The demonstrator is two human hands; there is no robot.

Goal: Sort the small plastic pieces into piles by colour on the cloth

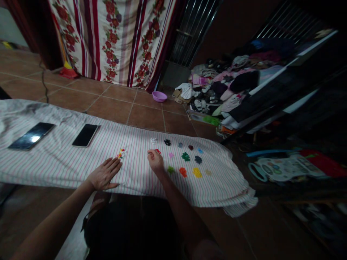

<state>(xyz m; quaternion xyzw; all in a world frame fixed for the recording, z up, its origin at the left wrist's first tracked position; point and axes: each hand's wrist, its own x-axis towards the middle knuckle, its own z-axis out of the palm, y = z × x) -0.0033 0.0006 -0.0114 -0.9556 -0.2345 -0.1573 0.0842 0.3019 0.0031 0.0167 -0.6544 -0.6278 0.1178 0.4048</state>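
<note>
Left hand (106, 174) is flat by mixed bits (120, 154), fingers straight, thumb out. Right hand (155, 161) curls by red bits (158, 151); I can't tell if it's pinching any.

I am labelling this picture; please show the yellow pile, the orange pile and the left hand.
Yellow pile (197, 172), head view, its middle.
Orange pile (183, 172), head view, its middle.
Left hand (104, 174), head view, back of hand.
</note>
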